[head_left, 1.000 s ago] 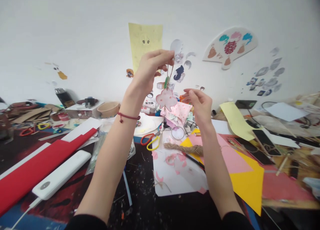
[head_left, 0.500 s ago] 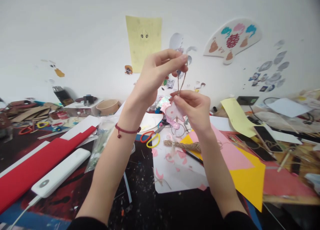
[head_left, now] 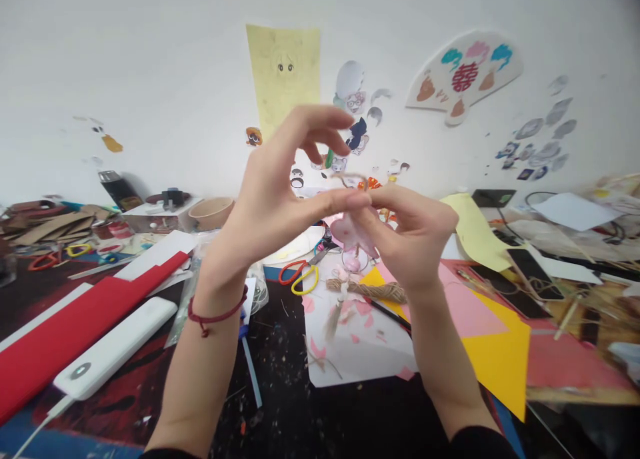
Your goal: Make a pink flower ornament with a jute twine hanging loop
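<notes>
In the head view, my right hand (head_left: 407,236) is closed in a pinch on brown twine (head_left: 354,177) just above a pink flower-shaped pendant (head_left: 345,230). A short curl of the twine sticks up over the fingertips. Below the flower hang a pink bead (head_left: 353,263) and a pale tassel (head_left: 333,320). My left hand (head_left: 277,179) has its fingers apart and curved in the air, while its thumb reaches across to touch the right fingertips at the twine. What lies right under that thumb is hidden.
Below my hands, white paper (head_left: 360,359) with pink scraps carries a twine bundle (head_left: 370,290) and a black pen (head_left: 387,314). Scissors (head_left: 305,277) with red and yellow handles lie left of it. A white power bank (head_left: 117,342) and red card (head_left: 95,312) sit further left.
My left hand has let go of the upper twine loop and come down, fingers spread, thumb now at the right fingertips. The right hand has turned slightly, still pinching above the pendant.
</notes>
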